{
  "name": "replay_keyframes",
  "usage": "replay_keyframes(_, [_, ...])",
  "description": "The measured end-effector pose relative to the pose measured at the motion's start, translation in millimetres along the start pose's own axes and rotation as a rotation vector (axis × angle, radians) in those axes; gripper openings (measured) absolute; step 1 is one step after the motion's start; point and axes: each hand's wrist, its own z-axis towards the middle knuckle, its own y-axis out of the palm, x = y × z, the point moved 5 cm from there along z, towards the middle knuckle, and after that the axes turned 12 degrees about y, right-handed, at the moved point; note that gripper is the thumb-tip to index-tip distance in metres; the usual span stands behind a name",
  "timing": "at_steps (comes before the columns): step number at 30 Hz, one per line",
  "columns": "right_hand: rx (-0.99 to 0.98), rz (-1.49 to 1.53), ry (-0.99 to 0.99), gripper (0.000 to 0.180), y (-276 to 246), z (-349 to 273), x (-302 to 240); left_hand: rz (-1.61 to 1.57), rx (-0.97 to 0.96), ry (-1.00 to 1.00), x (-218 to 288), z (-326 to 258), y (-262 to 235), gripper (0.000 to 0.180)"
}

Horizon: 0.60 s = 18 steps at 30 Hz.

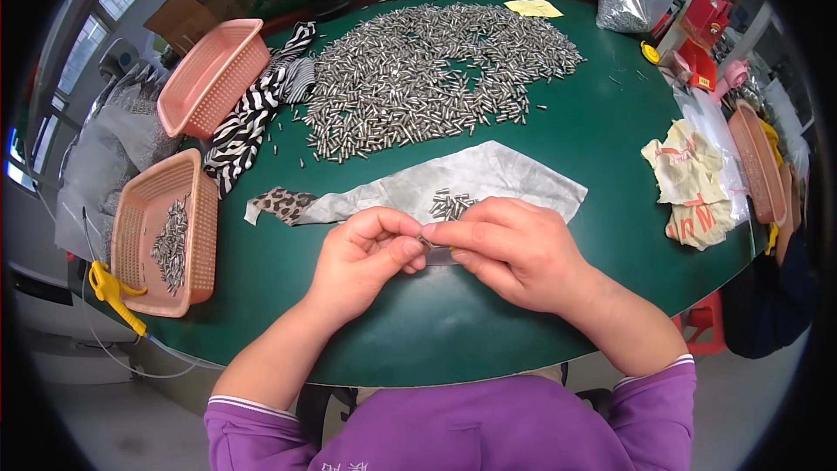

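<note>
Over the near middle of the table, my left hand (370, 253) is closed in a pinch on a small shiny metal pin (425, 242). My right hand (519, 249) is closed too, its fingertips meeting the left ones at the pin. A speck of yellow shows by the right fingertips; what that hand grips is mostly hidden. Just beyond the fingers, a small pile of metal pins (450, 203) lies on a grey cloth (375, 193). Farther back spreads a large heap of similar metal pins (384, 96).
A pink basket (205, 244) with metal pins stands at the left, with another pink basket (253, 61) behind it. A yellow air gun (113, 292) hangs at the table's left edge. Zebra-striped cloth (248, 118), a stained rag (684, 170) and a clear bag (632, 0) flank the heap.
</note>
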Motion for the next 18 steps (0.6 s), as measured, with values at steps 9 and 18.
replay_keyframes(9, [0.028,-0.009,-0.005,0.034,1,0,1,0.048,0.004,0.033,0,0,0,0.011])
replay_keyframes(18, [0.107,-0.109,-0.013,0.035,-2,1,-1,0.055,-0.018,0.039,1,0,1,0.010])
